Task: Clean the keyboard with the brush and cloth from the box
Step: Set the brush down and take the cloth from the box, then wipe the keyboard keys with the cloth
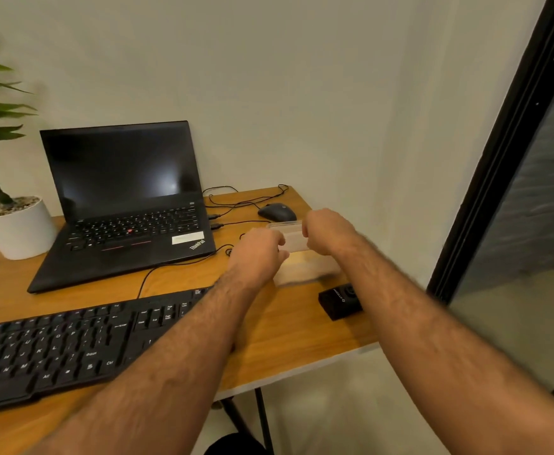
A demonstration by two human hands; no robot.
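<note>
Both hands are out over the far-right part of the desk [302, 339], working on the clear plastic box [305, 257]. Left hand [259, 254] sits at the box's left side w/ fingers curled toward it, prob. steadying the base; right hand [326, 229] is curled over the lid [288, 233], which looks tipped up off the box, so my read is the lid is being pulled off to reach the tools. Box is blurred and see-through; brush and cloth can't be made out, so can't say if they're inside. Box sits near the desk's right edge, just far-right of the keyboard [65, 346], handy for a right-hand grab w/o crossing the keys. That keyboard lies near-left, flat, untouched, left forearm passing over its right end. Count: 2 hands, 1 box w/ 1 lid, 1 separate keyboard, 1 laptop [121, 205] open and dark at far left-centre, 1 mouse [275, 211] just beyond the box, 1 small black device [339, 302] just near-side of the box, 1 potted plant [9, 221] at far left. Thin cables [236, 205] run btwn laptop and mouse; number unclear. Cleaning itself not begun yet, I'd judge.
</note>
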